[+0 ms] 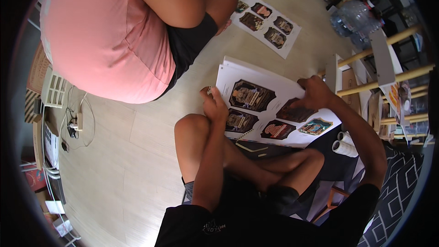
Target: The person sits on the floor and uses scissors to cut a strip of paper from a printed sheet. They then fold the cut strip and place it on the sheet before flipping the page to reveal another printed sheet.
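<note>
Across my crossed legs rests a stack of large white printed sheets [287, 101], tilted up, with several dark, ornate-framed pictures on the top page. My left hand [215, 105] is closed on the stack's left edge, thumb at the front; some of its fingers are hidden. At the upper right edge my right hand [315, 93] grips the sheets, with its thumb over a dark framed picture [297, 113]. Whether it holds one sheet or several, I cannot tell.
A person in a pink shirt [105, 41] sits on the floor at left. Beyond lies another picture sheet [267, 23]. At right stand a wooden-railed shelf [379, 82], clear plastic bottles [356, 18] and white rolls [345, 144]. Cables with a power strip [77, 121] lie at left.
</note>
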`<state>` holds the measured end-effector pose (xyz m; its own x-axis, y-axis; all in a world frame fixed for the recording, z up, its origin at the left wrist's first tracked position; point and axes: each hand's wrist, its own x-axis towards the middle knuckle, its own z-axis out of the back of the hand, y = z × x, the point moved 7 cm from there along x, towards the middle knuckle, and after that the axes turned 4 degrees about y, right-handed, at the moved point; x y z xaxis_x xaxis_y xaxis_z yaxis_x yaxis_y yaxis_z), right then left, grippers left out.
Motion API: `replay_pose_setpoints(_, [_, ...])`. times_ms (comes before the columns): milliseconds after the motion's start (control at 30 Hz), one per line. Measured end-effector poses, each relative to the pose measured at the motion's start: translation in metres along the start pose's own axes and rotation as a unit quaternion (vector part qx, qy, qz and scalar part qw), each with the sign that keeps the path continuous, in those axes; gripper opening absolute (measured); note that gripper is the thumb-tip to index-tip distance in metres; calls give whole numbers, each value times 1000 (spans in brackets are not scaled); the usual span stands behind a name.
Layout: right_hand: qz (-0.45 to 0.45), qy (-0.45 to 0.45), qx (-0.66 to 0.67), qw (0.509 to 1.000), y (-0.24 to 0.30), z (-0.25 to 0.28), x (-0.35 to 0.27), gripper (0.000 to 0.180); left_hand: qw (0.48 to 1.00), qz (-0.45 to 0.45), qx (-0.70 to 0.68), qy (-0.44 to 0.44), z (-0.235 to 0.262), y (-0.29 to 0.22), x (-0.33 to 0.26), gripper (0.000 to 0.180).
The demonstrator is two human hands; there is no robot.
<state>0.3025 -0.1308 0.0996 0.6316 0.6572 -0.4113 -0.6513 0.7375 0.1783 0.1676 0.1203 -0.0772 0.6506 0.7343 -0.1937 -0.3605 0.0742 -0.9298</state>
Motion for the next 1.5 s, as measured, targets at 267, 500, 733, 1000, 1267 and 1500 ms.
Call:
replay_pose_setpoints(267, [-20,-54,-67,996,54,19,-103,52,926,-247,-284,-26,10,-30,-28,44])
replay_pose_setpoints(500, [7,-195,-50,980,38,-10,-114,50,906,-214,-340,134,-15,-13,-26,62])
replay_pose_setpoints(733, [8,-301,-80,950,47,0,-112,81,915,-156,-315,199,-20,-22,-15,66])
replay_pose_setpoints(1000, [55,-224,-18,973,82,18,-74,74,917,-150,-330,165,-12,-12,-6,70])
replay_pose_setpoints(1267, [36,-82,-5,996,96,16,-16,64,916,-165,-361,56,-10,-5,-10,55])
replay_pose_setpoints(1500, [36,-43,7,998,99,5,-16,55,932,-205,-298,-41,-18,0,-6,40])
